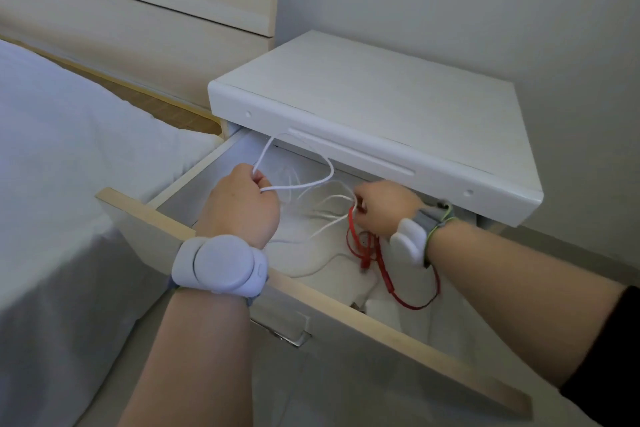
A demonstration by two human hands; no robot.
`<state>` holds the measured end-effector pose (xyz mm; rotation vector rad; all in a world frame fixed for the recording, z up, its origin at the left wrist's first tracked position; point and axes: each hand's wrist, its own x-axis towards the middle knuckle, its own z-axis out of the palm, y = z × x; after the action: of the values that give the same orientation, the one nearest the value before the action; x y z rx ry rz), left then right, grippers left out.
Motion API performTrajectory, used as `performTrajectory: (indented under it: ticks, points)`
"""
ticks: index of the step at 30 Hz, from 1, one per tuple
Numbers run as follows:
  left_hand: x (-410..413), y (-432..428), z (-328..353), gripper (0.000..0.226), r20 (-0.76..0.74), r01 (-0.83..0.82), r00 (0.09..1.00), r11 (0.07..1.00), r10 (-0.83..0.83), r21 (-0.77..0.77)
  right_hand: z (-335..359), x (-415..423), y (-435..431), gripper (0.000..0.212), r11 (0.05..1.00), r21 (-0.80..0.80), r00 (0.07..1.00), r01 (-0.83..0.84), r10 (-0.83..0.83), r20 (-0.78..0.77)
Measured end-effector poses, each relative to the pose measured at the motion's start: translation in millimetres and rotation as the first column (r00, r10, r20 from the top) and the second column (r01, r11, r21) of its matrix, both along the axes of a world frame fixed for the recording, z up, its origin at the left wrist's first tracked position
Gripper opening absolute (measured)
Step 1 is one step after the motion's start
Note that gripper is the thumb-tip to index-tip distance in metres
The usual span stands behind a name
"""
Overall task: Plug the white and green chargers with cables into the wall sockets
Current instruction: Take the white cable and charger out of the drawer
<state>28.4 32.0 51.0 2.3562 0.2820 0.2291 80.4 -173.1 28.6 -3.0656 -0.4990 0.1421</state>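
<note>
Two bare hands work inside the open drawer [311, 298] of a white nightstand [377, 107]. The left hand [242, 204] is closed in a fist on a white cable [311, 180]; the cable loops up out of the fist toward the nightstand's underside and curves back down past the knuckles into the drawer. The right hand [384, 206], deeper in the drawer under the nightstand's front edge, has its fingers pinched together on a bunch of thin white cable strands [329, 208] and the top of a red cable [384, 270]. The red cable trails down from that pinch and coils over the drawer floor toward its front panel. Whether any charger body lies among the cables cannot be told. Each wrist wears a white band device [221, 265]. A bed with white bedding [69, 166] lies left of the nightstand, and a grey wall [485, 10] stands behind it.
</note>
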Motion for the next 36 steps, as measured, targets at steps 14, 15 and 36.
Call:
performTrajectory:
  ticks: [14,15,36]
  points:
    - [0,-19,1,0.019,-0.021,0.037,0.999,0.973,-0.042,-0.226,70,-12,-11,0.032,0.788,0.57,0.93,0.231,-0.007,-0.368]
    - [-1,-25,3,0.019,-0.039,0.066,0.996,0.935,-0.085,-0.348,72,-14,-7,0.032,0.781,0.582,0.925,0.226,0.015,-0.38]
    - [1,-36,-5,0.017,-0.145,-0.049,0.987,0.718,-0.073,-0.694,40,-31,-5,0.009,0.308,0.753,0.738,0.581,0.191,-0.648]
